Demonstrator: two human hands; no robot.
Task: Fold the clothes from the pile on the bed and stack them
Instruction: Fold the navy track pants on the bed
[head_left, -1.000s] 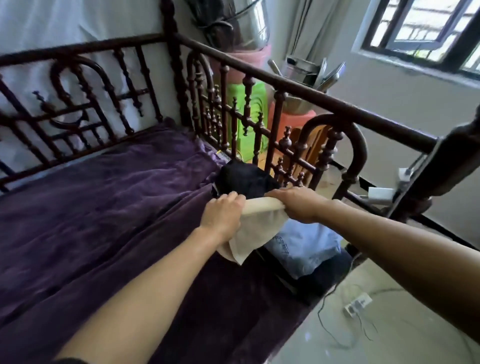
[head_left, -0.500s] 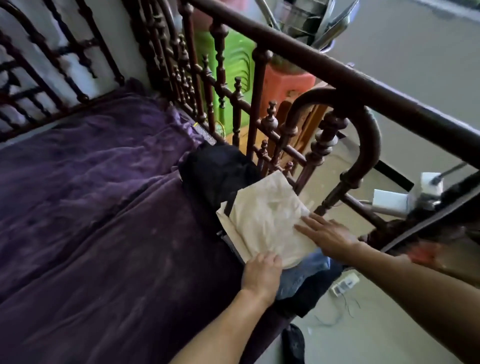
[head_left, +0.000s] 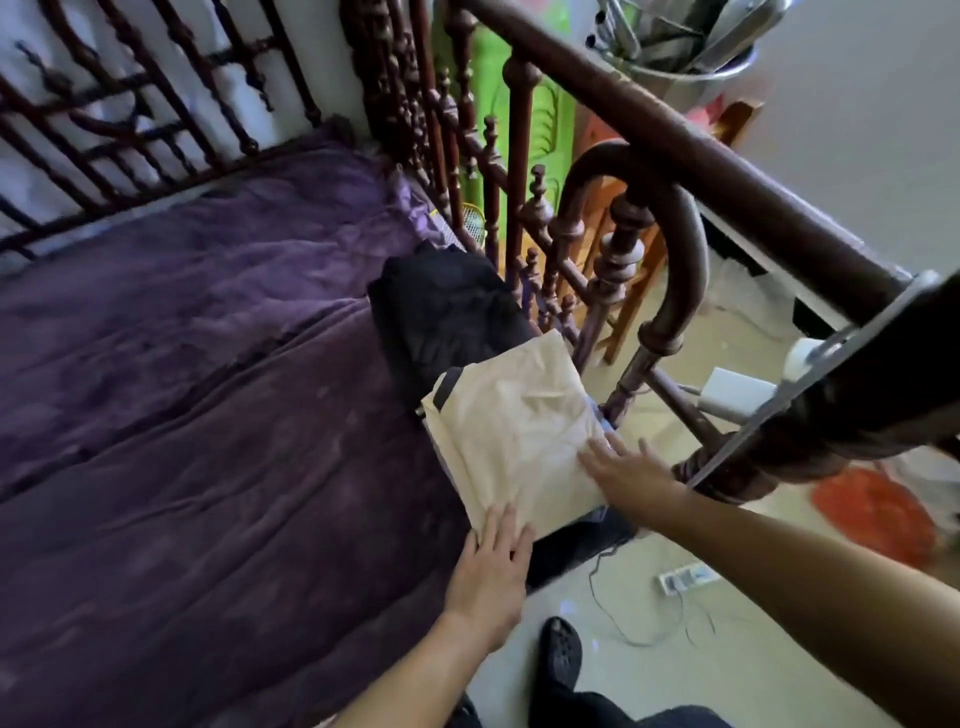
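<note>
1. You are looking down at the near right corner of a bed (head_left: 208, 389) covered in a wrinkled purple blanket, with a dark carved wooden rail (head_left: 675, 156) along its right side.
2. A folded cream garment (head_left: 514, 431) lies flat on top of the stack at the bed's right edge, beside the rail. A sliver of pale blue cloth (head_left: 602, 422) shows under its right side, and more dark cloth sits beneath the stack's near end.
3. A folded black garment (head_left: 447, 306) lies on the bed just beyond the cream one, and the two touch.
4. Your left hand (head_left: 493, 566) lies palm down at the near edge of the cream garment. Its fingers (head_left: 506, 525) are straight and close together, resting on the cloth and gripping nothing.
5. Your right hand (head_left: 631, 475) lies palm down on the garment's near right corner. Its fingers (head_left: 597, 457) are straight and spread apart, pressing on the cloth and holding nothing.
6. On the pale floor (head_left: 727, 649) to the right of the bed lie a white power strip (head_left: 685, 577) with a thin cable, and an orange object (head_left: 872, 514) that is too blurred to identify.
7. A black shoe (head_left: 560, 654) stands on the floor near the bed, below your left hand.
8. A white adapter (head_left: 737, 392) sits by the rail's corner post.
</note>
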